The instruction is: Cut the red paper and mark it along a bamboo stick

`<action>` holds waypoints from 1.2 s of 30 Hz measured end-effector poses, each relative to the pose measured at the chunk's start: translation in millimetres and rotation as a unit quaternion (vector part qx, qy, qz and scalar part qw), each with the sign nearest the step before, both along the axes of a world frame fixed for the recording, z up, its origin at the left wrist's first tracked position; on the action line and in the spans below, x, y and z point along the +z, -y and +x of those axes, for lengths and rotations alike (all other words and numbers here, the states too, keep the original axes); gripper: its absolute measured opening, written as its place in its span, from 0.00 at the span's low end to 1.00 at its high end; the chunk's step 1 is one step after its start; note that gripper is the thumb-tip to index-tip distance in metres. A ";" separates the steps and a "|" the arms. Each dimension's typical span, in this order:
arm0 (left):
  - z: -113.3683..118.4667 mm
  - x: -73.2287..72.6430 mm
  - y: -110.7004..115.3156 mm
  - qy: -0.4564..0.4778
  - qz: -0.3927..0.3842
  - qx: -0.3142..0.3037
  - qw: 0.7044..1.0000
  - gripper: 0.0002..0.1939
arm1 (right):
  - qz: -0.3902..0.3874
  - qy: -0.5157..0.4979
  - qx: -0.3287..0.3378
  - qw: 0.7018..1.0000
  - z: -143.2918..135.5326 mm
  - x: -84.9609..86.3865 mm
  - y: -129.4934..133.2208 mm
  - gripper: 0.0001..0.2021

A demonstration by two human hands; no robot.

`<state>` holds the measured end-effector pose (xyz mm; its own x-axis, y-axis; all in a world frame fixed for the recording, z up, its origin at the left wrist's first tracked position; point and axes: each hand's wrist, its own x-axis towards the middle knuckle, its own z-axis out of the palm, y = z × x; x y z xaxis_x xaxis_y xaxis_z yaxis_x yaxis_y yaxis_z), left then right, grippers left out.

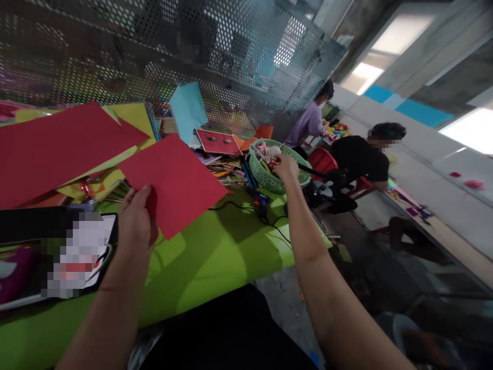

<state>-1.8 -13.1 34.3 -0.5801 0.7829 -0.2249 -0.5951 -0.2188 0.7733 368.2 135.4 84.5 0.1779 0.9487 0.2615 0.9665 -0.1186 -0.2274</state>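
Note:
A square sheet of red paper (179, 185) is pinched at its lower left edge by my left hand (135, 218), thumb on top. The sheet is held tilted above the green-covered table (215, 257). My right hand (287, 168) reaches over the rim of a light green plastic basket (265, 180), its fingers bent down among the contents. Those contents are a jumble of small items, among them pink and white pieces. What the right fingertips grip is too small and blurred to make out.
Larger red sheets (65, 149) lie over yellow paper at the left. A glue gun (260, 198) with a black cord rests before the basket. A black tray (34, 226) stands at near left. Behind is a perforated metal panel (231, 61). Two people (356, 159) sit at right.

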 end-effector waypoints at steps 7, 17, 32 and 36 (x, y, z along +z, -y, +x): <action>-0.8 -6.6 -4.1 0.011 0.006 0.034 0.999 0.07 | -0.061 0.016 0.219 0.974 -70.3 -37.6 101.2 0.15; -0.9 -18.7 -5.3 -0.013 0.001 -0.033 0.999 0.07 | -0.149 -0.049 0.254 0.954 -71.7 -57.6 154.9 0.07; 7.5 -29.1 1.3 -0.123 0.018 -0.231 0.965 0.19 | -0.069 -0.218 0.245 0.942 29.8 -12.6 230.1 0.14; 13.4 -28.3 6.9 -0.135 0.024 -0.293 0.946 0.19 | 0.046 -0.281 0.325 0.902 -23.8 -15.3 174.9 0.22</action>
